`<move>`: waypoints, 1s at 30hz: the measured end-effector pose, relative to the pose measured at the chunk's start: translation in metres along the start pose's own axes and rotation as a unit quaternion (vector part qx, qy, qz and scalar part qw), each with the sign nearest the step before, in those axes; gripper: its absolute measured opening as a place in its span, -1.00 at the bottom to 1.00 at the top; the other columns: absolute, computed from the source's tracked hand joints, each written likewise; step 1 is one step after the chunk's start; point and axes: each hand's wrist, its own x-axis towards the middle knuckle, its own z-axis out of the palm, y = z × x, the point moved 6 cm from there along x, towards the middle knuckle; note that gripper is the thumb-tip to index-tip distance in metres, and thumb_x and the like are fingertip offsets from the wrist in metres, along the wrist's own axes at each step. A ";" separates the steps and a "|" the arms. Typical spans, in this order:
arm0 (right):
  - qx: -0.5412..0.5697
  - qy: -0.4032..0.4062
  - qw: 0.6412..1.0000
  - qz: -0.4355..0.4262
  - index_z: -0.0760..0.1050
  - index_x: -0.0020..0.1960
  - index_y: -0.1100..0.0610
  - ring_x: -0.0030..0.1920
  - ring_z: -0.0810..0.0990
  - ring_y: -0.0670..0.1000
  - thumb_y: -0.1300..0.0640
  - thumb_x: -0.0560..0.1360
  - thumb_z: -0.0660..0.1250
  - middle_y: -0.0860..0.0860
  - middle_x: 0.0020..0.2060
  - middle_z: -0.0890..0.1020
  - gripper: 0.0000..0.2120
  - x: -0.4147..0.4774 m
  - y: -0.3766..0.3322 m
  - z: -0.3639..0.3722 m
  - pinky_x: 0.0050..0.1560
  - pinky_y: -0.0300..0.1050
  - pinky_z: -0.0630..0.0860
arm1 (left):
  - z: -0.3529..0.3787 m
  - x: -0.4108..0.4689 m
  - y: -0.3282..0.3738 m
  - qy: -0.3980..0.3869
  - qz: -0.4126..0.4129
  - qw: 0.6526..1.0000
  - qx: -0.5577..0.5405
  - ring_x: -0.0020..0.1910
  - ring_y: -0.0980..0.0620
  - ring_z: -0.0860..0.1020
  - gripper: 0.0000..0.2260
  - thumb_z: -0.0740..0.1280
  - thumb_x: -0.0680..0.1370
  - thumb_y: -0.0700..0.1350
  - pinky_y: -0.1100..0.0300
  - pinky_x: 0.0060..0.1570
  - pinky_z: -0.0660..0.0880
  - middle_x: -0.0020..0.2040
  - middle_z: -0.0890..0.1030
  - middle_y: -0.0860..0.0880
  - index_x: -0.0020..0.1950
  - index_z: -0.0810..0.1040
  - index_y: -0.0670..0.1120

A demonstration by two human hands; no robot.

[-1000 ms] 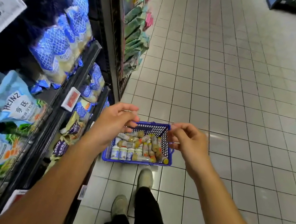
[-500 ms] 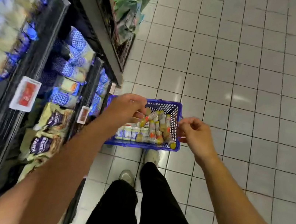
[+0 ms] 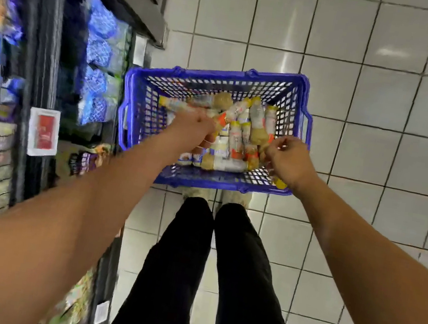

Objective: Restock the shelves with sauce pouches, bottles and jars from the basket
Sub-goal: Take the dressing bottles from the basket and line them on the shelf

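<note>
A blue plastic basket stands on the tiled floor in front of my feet, holding several sauce bottles with yellow and orange caps, lying in a heap. My left hand is down inside the basket, its fingers curled round the lower end of a slanting orange-labelled bottle. At the basket's right side my right hand lies with curled fingers on the bottles. A yellow cap pokes out under it. Whether that hand grips a bottle is hidden.
The shelf unit runs along the left, close to the basket, with blue and green sauce pouches and a red price tag on its rail. My legs in black trousers stand just behind the basket. White tiles stretch to the right.
I have bent lower over the basket. Both hands dropped from above its rim into the bottles; the left hand now holds one.
</note>
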 end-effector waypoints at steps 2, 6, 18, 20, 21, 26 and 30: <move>-0.040 -0.003 0.999 0.007 0.50 0.02 0.15 -0.29 0.58 0.11 0.15 0.57 0.30 0.25 -0.08 0.68 -0.92 0.042 0.020 0.013 -0.26 -0.07 0.52 | 0.015 0.045 -0.019 -0.001 -0.012 0.999 0.031 -0.26 0.06 0.58 -0.86 0.26 0.63 -0.11 0.16 -0.21 0.56 -0.20 0.63 -0.04 -0.07 0.57 -0.06; -0.161 -0.020 0.987 -0.007 0.54 0.14 0.24 -0.02 0.61 0.19 0.14 0.58 0.29 0.25 0.04 0.66 -0.79 0.121 0.048 0.036 -0.06 -0.08 0.49 | 0.035 0.126 -0.050 0.014 0.025 0.986 0.166 -0.36 0.13 0.53 -0.84 0.26 0.60 -0.04 0.33 -0.43 0.45 -0.23 0.61 0.06 -0.12 0.60 0.02; -0.305 0.086 0.948 0.023 0.35 0.36 0.32 0.23 0.52 0.23 -0.03 0.56 0.36 0.24 0.25 0.49 -0.46 0.234 0.075 0.085 0.21 0.10 0.52 | 0.052 0.252 -0.095 0.073 0.070 0.931 0.350 0.16 -0.18 0.53 -0.55 0.37 0.54 0.06 -0.04 0.12 0.48 0.26 0.49 -0.14 0.39 0.39 -0.03; -0.279 0.089 0.954 0.061 0.33 0.37 0.28 0.20 0.54 0.19 -0.12 0.48 0.46 0.19 0.22 0.50 -0.32 0.237 0.079 0.087 0.21 0.11 0.55 | 0.059 0.254 -0.097 0.067 0.086 0.927 0.359 0.16 -0.17 0.53 -0.53 0.41 0.54 0.05 -0.07 0.15 0.48 0.27 0.48 -0.12 0.38 0.36 -0.03; -0.258 0.082 0.959 0.083 0.36 0.35 0.25 0.16 0.57 0.17 -0.17 0.42 0.50 0.16 0.19 0.53 -0.29 0.237 0.082 0.088 0.18 0.11 0.57 | 0.062 0.253 -0.097 0.070 0.094 0.922 0.369 0.19 -0.19 0.51 -0.53 0.41 0.53 0.03 -0.08 0.19 0.46 0.29 0.46 -0.14 0.38 0.36 -0.05; -0.165 0.023 0.976 0.142 0.44 0.13 0.13 -0.08 0.60 0.06 -0.21 0.38 0.52 0.06 0.01 0.58 -0.45 0.227 0.093 0.100 -0.08 -0.03 0.58 | 0.067 0.261 -0.095 0.073 0.068 0.893 0.439 0.26 -0.24 0.46 -0.56 0.35 0.56 0.09 -0.17 0.27 0.40 0.33 0.44 -0.20 0.34 0.40 -0.10; 0.045 -0.036 0.987 0.149 0.51 0.24 0.17 0.08 0.66 0.13 0.06 0.40 0.54 0.08 0.09 0.66 -0.53 0.213 0.104 0.109 0.14 0.04 0.62 | 0.074 0.262 -0.082 0.080 0.079 0.892 0.437 0.26 -0.23 0.47 -0.44 0.45 0.49 0.07 -0.09 0.24 0.42 0.31 0.49 -0.20 0.37 0.39 -0.16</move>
